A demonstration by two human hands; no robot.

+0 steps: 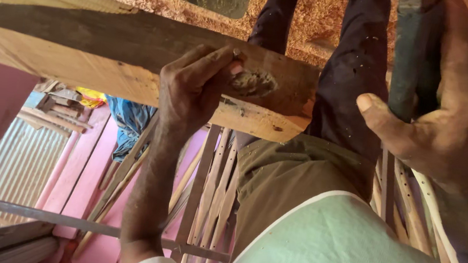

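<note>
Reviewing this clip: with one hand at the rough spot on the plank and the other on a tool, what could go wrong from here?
1. The left hand pinches something small against a rough gouged patch in the wooden plank; splinters in the fingertips seem likely.
2. The right hand grips a dark tool handle close to the person's leg; a slip might strike it.
3. Sawdust covers the ground, so footing may be loose.

The left hand [195, 87] is pressing its fingertips against a rough knot [252, 83] on a wooden plank [109, 49], while the right hand [442, 107] is wrapping around a dark upright post [407, 51]. Sawdust [316, 12] is covering the floor beyond.
</note>
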